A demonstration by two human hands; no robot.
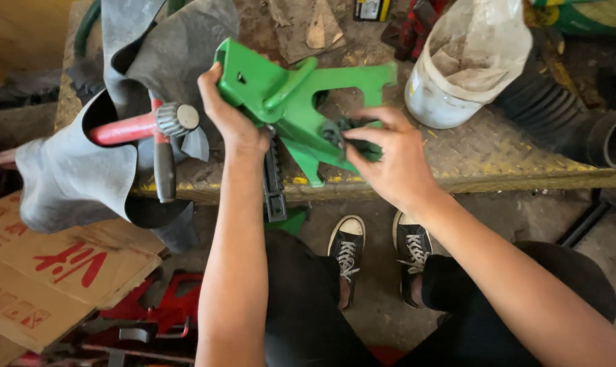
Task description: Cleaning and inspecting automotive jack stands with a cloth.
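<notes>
A green metal jack stand (301, 95) lies tilted on a worn workbench (498, 146), with its black toothed post (274, 178) hanging over the bench's front edge. My left hand (230, 112) grips the stand's upper left end. My right hand (386, 160) pinches a small dark part against the stand's lower right leg; what that part is cannot be made out.
A black rubber inner tube (84, 156) drapes over the bench's left end, beside a red-handled tool (135, 126). A white bucket (457, 68) and a black corrugated hose (566, 115) stand at the right. Cardboard (43, 272) and red tools (158, 316) lie on the floor. My shoes (376, 248) are below.
</notes>
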